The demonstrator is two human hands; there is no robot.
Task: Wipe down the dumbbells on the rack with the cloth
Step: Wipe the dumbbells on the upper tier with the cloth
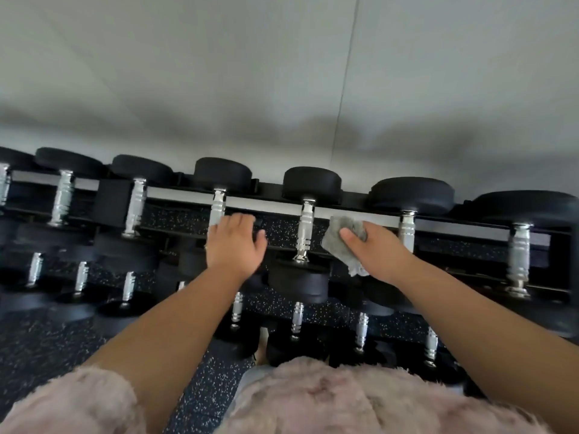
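Partly hidden dumbbell handle (218, 205) behind relaxed left hand (233, 242); right hand (372, 252), grip around grey cloth (341, 238).

You are facing one dumbbell rack (266, 208). You are looking at seven upper-tier dumbbells (305, 233), counting by their chrome handles; the frame's edge is cutting off the leftmost one. You are seeing seven lower-tier dumbbells (297, 317) plainly, and a possible eighth handle is peeking out beside your left forearm, too hidden to count for sure. You are working with two bare hands, one left hand (233, 245) and one right hand (376, 255), and you are carrying one grey cloth (343, 239).
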